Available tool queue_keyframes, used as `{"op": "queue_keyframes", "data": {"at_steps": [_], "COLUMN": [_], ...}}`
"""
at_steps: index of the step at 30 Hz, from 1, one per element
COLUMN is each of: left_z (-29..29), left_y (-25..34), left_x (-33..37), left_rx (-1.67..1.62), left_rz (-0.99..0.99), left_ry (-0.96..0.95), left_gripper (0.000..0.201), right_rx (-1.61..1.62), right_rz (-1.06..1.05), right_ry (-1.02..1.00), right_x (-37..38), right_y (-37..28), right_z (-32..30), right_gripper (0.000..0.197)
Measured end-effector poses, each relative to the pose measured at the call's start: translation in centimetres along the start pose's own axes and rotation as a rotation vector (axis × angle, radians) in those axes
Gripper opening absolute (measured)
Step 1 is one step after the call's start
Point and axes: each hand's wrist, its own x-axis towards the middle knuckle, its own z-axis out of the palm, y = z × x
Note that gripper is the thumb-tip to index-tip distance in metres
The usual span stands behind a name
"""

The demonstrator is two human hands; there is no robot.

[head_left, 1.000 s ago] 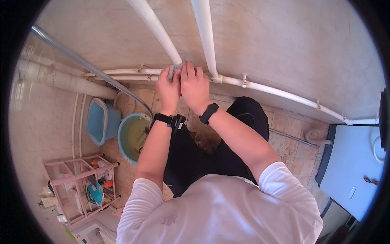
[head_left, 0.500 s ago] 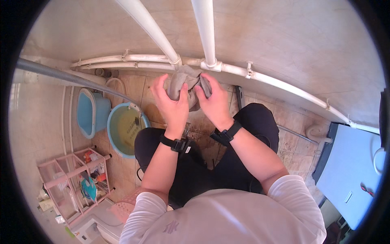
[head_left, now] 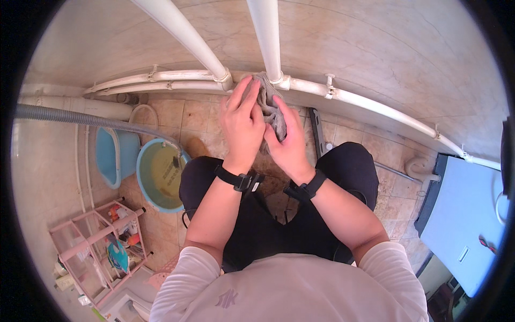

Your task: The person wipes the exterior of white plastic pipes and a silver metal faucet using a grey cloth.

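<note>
A crumpled grey-brown cloth (head_left: pixel 272 110) is bunched between my two hands, just in front of the white pipes (head_left: pixel 292 83) along the wall. My left hand (head_left: pixel 241 121) presses on its left side with the fingers stretched up toward the pipes. On the other side my right hand (head_left: pixel 291 142) grips the cloth, thumb toward my left hand and fingers along its right edge. Both wrists wear black straps. Part of the cloth is hidden behind my left fingers.
To the left stand a round blue basin (head_left: pixel 163 174) of yellowish water and a blue bucket (head_left: pixel 115 155), with a grey hose (head_left: pixel 96 116) above. Nearer is a pink shelf rack (head_left: pixel 99 244) holding small items. A light-blue-topped appliance (head_left: pixel 461 220) stands at right.
The cloth has shifted right and is turned and squeezed narrower. My left hand has moved right and over its side, and my right hand sits slightly lower.
</note>
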Motion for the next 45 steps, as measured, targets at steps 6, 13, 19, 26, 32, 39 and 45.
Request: {"op": "queue_keyframes", "data": {"at_steps": [6,13,19,26,32,39,45], "left_z": [0.4,0.7,0.8,0.3,-0.7,-0.7,1.1], "left_y": [0.3,-0.6,0.5,-0.9,-1.0,-0.6,-0.2], "left_x": [1.1,1.3,2.8,0.1,-3.3,0.7,2.6], "left_rx": [0.203,0.449,0.559,0.321,0.192,0.168,0.328], "left_rz": [0.032,0.061,0.071,-0.076,-0.093,0.166,0.163], "left_ry": [-0.017,0.041,-0.030,-0.183,-0.122,0.122,0.013], "left_gripper": [0.045,0.040,0.032,0.034,0.038,0.041,0.036], "right_rx": [-0.031,-0.005,0.049,-0.017,-0.042,-0.064,-0.002], "right_rz": [0.014,0.057,0.124,0.111,0.110,-0.031,-0.002], "right_ry": [-0.092,-0.233,-0.278,-0.336,-0.435,-0.275,-0.229], "right_x": [1.1,3.0,3.3,0.7,-1.9,0.5,2.5], "right_y": [1.6,2.1,1.7,1.4,-0.2,0.1,1.4], "right_z": [0.4,1.9,1.4,0.5,-0.2,0.4,1.0], "right_gripper": [0.066,0.065,0.061,0.068,0.076,0.081,0.075]}}
